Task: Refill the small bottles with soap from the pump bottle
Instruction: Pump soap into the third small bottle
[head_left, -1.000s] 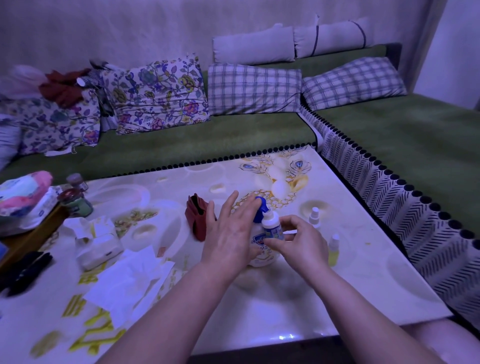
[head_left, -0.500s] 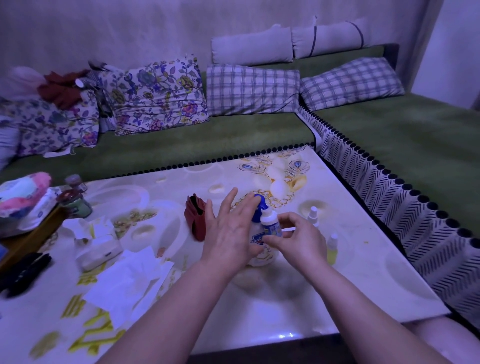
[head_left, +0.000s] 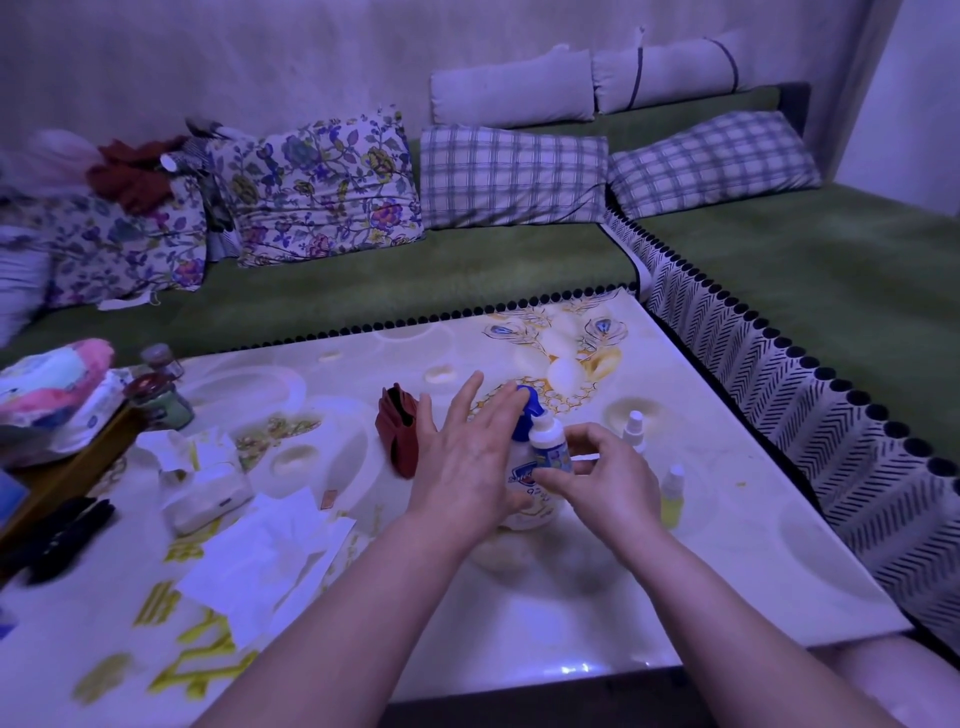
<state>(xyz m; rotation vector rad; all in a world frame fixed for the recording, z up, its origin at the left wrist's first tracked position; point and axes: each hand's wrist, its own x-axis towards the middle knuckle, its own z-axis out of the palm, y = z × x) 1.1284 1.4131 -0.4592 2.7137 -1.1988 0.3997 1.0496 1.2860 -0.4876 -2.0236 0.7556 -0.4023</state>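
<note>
Head view, centre | left hand (head_left: 462, 467) spread, pressing pump bottle (head_left: 525, 480) | right hand (head_left: 608, 483) pinches small bottle (head_left: 548, 441) at spout, likely catching soap

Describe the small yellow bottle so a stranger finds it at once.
Look at the pale table before the green sofa. Right of the right hand, which holds a small bottle, two more stand. The yellow bottle is the nearer, yellow under a white cap; the farther bottle looks white.

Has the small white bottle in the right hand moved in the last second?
No. The small white bottle, held by the right hand, stays at the pump head, as far from the red pouch as before.
</note>
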